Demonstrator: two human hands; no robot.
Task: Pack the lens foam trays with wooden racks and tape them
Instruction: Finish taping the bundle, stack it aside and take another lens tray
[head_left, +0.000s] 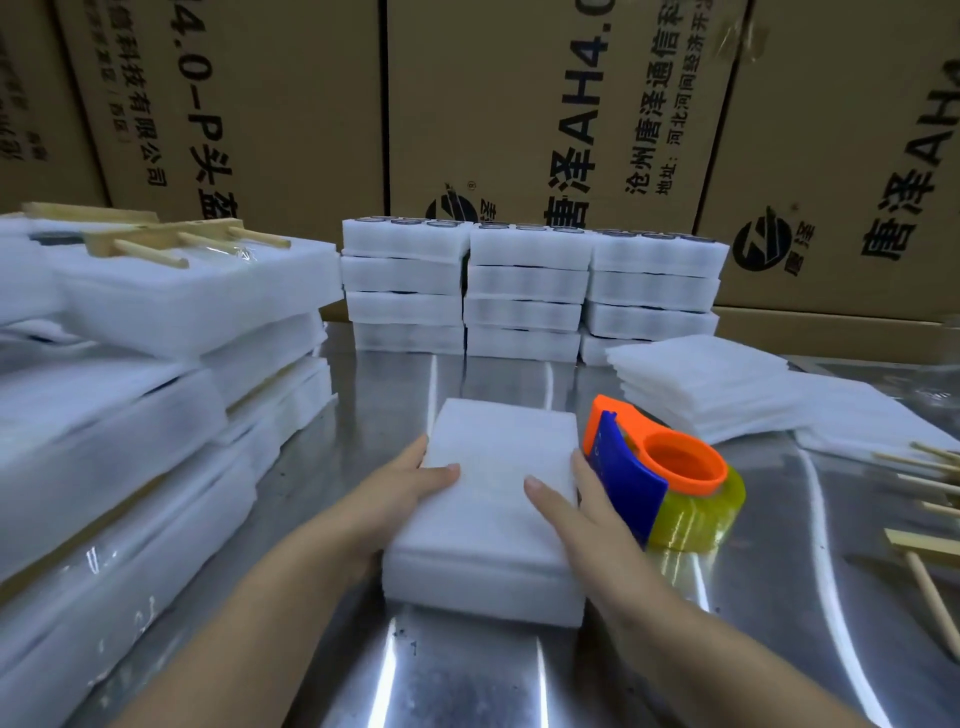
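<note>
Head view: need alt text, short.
Left hand and right hand grip the sides of a closed white foam pack on a steel table, an orange-and-blue tape dispenser just to its right. Stacked foam trays stand behind it, with wooden racks on foam at left.

Work surface: a polished metal table (467, 675), reflective, with light streaks across it. At centre front lies a white foam block (493, 519), two layers deep. Just beside it on the right stands an orange and blue tape dispenser (654, 473) loaded with yellowish clear tape. Along the rear edge, three stacks of foam trays (530, 291), four high. Right rear, a pile of thin foam sheets (701, 384). Far right, loose wooden racks (930, 519). Left side, tall wrapped foam stacks (130, 415).
</note>
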